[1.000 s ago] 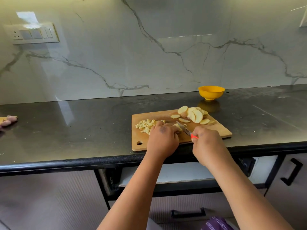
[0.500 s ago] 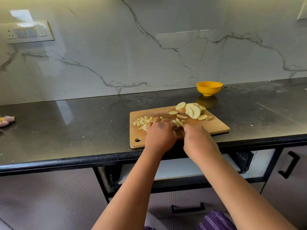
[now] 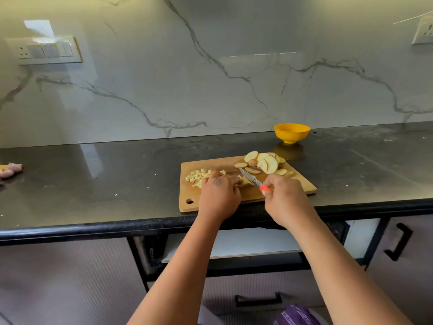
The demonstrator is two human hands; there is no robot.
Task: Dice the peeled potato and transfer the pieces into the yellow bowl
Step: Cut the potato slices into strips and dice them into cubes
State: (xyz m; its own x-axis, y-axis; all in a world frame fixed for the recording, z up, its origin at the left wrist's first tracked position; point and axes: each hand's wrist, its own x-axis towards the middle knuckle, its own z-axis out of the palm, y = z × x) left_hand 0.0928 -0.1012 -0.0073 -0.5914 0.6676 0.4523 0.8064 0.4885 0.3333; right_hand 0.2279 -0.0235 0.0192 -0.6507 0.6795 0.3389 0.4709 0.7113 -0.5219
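Note:
A wooden cutting board [image 3: 300,184] lies near the counter's front edge. A heap of pale potato slices [image 3: 266,161] sits at its far right, and a small pile of diced pieces [image 3: 198,175] at its left. My left hand [image 3: 219,194] holds down a few potato slices [image 3: 243,181] at the board's middle, fingers curled over them. My right hand [image 3: 284,200] grips the red handle of a small knife [image 3: 250,178], blade raised and angled toward those slices. The yellow bowl [image 3: 292,133] stands behind the board by the wall.
The black counter [image 3: 93,184] runs left and right in front of a marble backsplash. Pinkish scraps [image 3: 10,170] lie at the far left edge. Drawers and cabinet handles [image 3: 257,300] sit below the counter.
The knife came down through the slices half a second ago, and has now lifted again, blade showing above the potato. My left hand stays on the slices.

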